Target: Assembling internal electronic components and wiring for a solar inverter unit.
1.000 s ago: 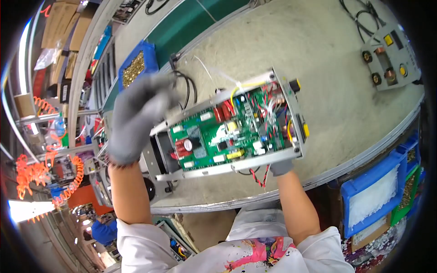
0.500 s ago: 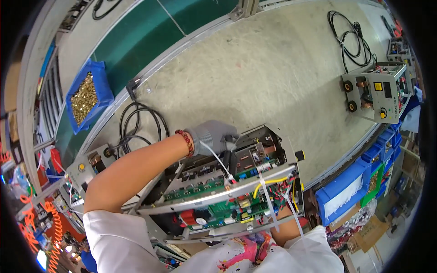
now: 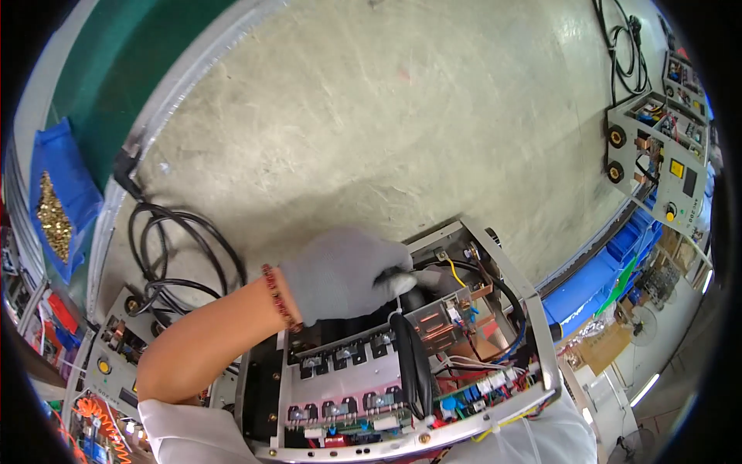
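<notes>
My left hand (image 3: pixel 348 274), in a grey glove with a beaded bracelet at the wrist, reaches over the open metal housing (image 3: pixel 549 356) of a machine. Its fingers are closed at the top of the inside, and what they grip is hidden and blurred. From the fingertips a thin white strip, like a cable tie, runs down to a black sleeved cable (image 3: pixel 413 371). Beside the cable, a silver heat sink plate (image 3: pixel 344 375) carries black components. A circuit board with colored wires (image 3: pixel 487 387) lies along the near side. My right hand is out of view.
A coiled black power cable (image 3: pixel 185 224) lies left on the worktable (image 3: pixel 386 116). Beyond it stands a blue bin (image 3: pixel 66 166) of brass-colored fasteners. Other grey machines (image 3: pixel 672 166) stand at the right, another (image 3: pixel 116 348) at lower left. Blue bins (image 3: pixel 580 298) line the right edge.
The housing has tipped, so its inside faces up more and its near board shows less. My left hand stays at the cable's top. My right forearm has gone out of sight. The view has shifted.
</notes>
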Demonstrator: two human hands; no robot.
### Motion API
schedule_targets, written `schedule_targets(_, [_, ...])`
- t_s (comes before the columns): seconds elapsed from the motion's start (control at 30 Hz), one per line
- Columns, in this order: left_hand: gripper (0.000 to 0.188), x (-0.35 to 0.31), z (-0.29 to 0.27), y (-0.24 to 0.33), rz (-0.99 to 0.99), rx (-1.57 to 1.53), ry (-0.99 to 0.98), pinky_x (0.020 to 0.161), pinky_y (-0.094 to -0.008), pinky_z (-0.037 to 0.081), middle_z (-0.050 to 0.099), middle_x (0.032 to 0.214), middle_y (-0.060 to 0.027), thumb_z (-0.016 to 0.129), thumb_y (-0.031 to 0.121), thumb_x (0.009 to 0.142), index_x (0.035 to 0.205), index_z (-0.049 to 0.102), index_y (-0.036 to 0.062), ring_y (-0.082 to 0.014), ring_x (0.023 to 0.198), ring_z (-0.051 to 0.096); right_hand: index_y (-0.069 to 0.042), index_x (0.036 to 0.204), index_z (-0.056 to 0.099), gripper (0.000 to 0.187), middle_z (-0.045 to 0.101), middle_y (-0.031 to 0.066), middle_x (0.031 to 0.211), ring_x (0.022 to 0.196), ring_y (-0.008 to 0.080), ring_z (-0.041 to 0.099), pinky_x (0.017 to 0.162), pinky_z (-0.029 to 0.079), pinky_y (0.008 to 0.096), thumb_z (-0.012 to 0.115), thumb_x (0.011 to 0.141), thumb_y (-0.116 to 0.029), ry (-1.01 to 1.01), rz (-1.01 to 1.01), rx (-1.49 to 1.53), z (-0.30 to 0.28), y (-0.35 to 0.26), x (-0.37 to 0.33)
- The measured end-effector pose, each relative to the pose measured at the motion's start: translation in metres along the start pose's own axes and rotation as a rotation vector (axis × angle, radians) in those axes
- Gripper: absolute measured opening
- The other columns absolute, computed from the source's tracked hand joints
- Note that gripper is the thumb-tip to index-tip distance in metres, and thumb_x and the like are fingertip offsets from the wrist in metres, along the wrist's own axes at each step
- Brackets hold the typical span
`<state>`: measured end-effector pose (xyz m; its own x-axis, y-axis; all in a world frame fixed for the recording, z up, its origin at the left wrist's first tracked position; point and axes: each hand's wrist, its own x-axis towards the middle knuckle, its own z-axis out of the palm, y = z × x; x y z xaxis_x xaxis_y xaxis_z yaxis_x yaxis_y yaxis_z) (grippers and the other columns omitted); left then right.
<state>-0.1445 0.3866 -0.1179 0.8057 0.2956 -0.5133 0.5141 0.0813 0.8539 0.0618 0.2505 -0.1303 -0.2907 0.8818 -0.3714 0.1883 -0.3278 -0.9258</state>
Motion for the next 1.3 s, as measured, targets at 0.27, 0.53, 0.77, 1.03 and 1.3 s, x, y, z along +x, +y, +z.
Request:
schedule_targets(0.27, [0.027, 0.005, 0.020, -0.011, -0.203, -0.201, -0.012, 0.070, -0.0457, 0.049, 0.064, 0.080, -0.0197, 0.054, 0.028, 0.093, 0.092, 0.066, 0.0035, -0.0373, 0.079, 0.062, -0.006, 0.122, 0.057, 0.045, 0.063, 0.0092, 0.076, 0.063, 0.0208, 0.061, 0.056, 0.049, 0.0297, 0.068, 0.079, -0.001, -0.010, -0.165, -0.101, -0.003, 0.010, 0.004])
schedule_targets(0.53, [0.026, 0.002, 0.012, -0.022, -0.073, -0.153, -0.003, 0.067, -0.0455, 0.048, 0.064, 0.080, -0.0187, 0.056, 0.027, 0.091, 0.090, 0.067, 0.0035, -0.0377, 0.073, 0.061, -0.003, 0.071, 0.069, 0.003, 0.054, 0.0061, 0.051, 0.045, 0.0175, 0.053, 0.045, 0.041, 0.0301, 0.071, 0.073, -0.003, -0.167, 0.253, -0.127, -0.015, 0.009, -0.001])
schedule_targets(0.77, [0.018, -0.007, 0.028, -0.033, -0.013, -0.209, 0.046, 0.059, -0.0388, 0.049, 0.062, 0.073, -0.0108, 0.069, 0.014, 0.077, 0.095, 0.069, 0.0118, -0.0305, 0.067, 0.062, -0.007, 0.075, 0.069, 0.014, 0.059, 0.0071, 0.064, 0.055, 0.0227, 0.058, 0.048, 0.044, 0.0320, 0.080, 0.067, -0.004, -0.108, 0.176, -0.249, -0.011, 0.007, -0.004])
schedule_targets(1.03, [0.024, 0.002, 0.036, -0.034, 0.225, -0.093, 0.183, 0.057, -0.0361, 0.049, 0.058, 0.077, -0.0062, 0.075, 0.012, 0.069, 0.092, 0.068, 0.0141, -0.0264, 0.067, 0.061, -0.008, 0.085, 0.071, 0.019, 0.059, 0.0049, 0.065, 0.056, 0.0191, 0.059, 0.050, 0.046, 0.0292, 0.079, 0.069, -0.001, -0.212, 0.215, -0.174, -0.010, 0.005, -0.002])
schedule_targets(1.3, [0.013, 0.001, 0.026, -0.019, 0.048, 0.117, 0.016, 0.062, -0.0370, 0.051, 0.061, 0.081, -0.0061, 0.068, 0.016, 0.072, 0.084, 0.066, 0.0100, -0.0257, 0.074, 0.064, -0.011, 0.095, 0.072, 0.021, 0.051, 0.0078, 0.065, 0.058, 0.0213, 0.054, 0.051, 0.042, 0.0354, 0.076, 0.074, -0.011, -0.277, 0.161, -0.205, -0.011, 0.000, 0.002])
